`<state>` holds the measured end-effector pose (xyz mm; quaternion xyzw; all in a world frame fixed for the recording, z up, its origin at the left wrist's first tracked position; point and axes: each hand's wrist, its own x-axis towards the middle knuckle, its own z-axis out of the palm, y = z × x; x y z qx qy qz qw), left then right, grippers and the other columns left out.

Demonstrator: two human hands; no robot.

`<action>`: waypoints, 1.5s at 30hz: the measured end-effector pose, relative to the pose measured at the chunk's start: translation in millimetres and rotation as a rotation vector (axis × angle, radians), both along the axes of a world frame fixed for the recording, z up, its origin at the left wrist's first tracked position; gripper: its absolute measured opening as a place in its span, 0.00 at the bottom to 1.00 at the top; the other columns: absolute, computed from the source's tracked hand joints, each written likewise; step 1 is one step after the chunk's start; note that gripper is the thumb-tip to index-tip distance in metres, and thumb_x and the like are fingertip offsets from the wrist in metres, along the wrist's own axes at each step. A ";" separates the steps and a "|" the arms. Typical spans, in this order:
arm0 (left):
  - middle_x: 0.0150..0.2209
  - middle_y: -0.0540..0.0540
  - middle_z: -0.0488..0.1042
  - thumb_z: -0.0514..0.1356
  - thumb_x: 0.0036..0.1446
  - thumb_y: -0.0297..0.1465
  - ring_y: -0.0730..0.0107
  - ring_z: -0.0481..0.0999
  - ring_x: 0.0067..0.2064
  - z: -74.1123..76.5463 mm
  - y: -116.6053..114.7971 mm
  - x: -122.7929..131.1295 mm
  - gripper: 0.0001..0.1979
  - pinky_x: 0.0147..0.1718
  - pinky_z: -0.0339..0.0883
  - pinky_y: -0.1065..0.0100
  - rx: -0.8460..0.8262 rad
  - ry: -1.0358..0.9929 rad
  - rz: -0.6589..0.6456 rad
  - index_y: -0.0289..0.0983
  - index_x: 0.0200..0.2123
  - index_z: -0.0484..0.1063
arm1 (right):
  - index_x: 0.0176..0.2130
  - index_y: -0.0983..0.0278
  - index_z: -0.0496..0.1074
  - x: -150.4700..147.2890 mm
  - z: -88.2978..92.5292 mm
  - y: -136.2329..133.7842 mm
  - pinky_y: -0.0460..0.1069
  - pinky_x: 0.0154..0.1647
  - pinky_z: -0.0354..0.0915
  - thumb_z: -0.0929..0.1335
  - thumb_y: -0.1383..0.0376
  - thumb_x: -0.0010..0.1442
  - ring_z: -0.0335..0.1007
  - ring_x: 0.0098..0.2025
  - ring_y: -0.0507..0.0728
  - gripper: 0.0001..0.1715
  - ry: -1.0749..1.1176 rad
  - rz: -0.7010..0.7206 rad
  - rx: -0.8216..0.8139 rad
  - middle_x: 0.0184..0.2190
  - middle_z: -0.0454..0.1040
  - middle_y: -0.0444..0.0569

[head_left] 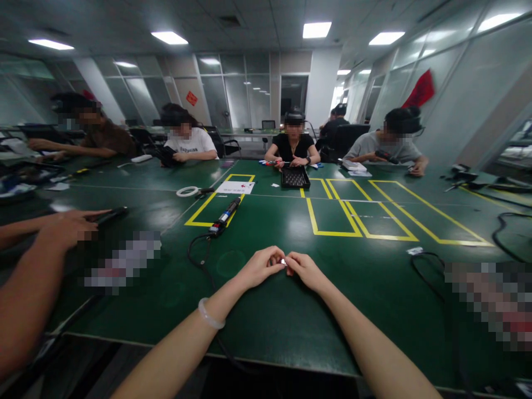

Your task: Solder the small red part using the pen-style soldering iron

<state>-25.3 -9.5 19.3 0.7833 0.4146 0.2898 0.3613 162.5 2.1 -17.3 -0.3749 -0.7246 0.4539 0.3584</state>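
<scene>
Both of my hands meet over the green table, close to its near edge. A tiny shiny whitish piece sits pinched between the fingertips; its kind is too small to make out. My left hand, below a pale bangle on the wrist, has its fingers curled with the thumb against the piece. My right hand is closed from the other side, its fingertips touching the same piece. The curled fingers hide part of it.
A black electric screwdriver with a cable lies ahead to the left, by a white paper and a white ring. Yellow tape rectangles mark the table. A black tray is opposite, before a seated person. A co-worker's arm reaches in from the left.
</scene>
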 end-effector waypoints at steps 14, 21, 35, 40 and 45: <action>0.45 0.45 0.71 0.48 0.61 0.43 0.65 0.70 0.46 9.7 32.0 -35.2 0.19 0.46 0.62 0.65 0.257 0.274 0.215 0.39 0.47 0.69 | 0.38 0.65 0.67 5.3 -4.1 2.5 0.45 0.29 0.61 0.68 0.55 0.57 0.65 0.28 0.50 0.16 0.122 -0.034 -0.062 0.29 0.70 0.45; 0.62 0.29 0.52 0.55 0.49 0.53 0.41 0.57 0.60 7.8 100.2 -142.3 0.46 0.53 0.56 0.53 0.267 0.831 0.833 0.30 0.63 0.48 | 0.37 0.65 0.67 5.9 -2.6 0.6 0.43 0.26 0.56 0.68 0.57 0.57 0.60 0.26 0.48 0.14 0.108 -0.003 -0.044 0.27 0.67 0.42; 0.53 0.34 0.64 0.53 0.48 0.56 0.50 0.69 0.51 -9.4 122.9 -176.7 0.41 0.44 0.65 0.59 0.029 0.938 0.633 0.36 0.58 0.57 | 0.37 0.65 0.67 7.3 -0.9 0.7 0.44 0.28 0.57 0.68 0.59 0.56 0.60 0.27 0.49 0.12 0.077 0.006 -0.041 0.27 0.67 0.42; 0.50 0.35 0.67 0.50 0.52 0.54 0.51 0.70 0.49 -12.8 102.3 -149.2 0.35 0.42 0.64 0.60 0.142 0.963 0.657 0.34 0.53 0.62 | 0.37 0.65 0.68 6.0 1.2 -1.5 0.44 0.27 0.57 0.67 0.58 0.57 0.60 0.27 0.49 0.12 0.062 -0.019 -0.020 0.28 0.68 0.43; 0.49 0.36 0.67 0.51 0.53 0.53 0.53 0.69 0.49 -11.7 69.1 -109.9 0.33 0.42 0.63 0.61 0.226 0.942 0.602 0.34 0.52 0.61 | 0.37 0.65 0.68 4.1 4.3 -5.0 0.44 0.28 0.58 0.67 0.59 0.58 0.63 0.28 0.50 0.11 0.032 -0.039 0.022 0.29 0.70 0.44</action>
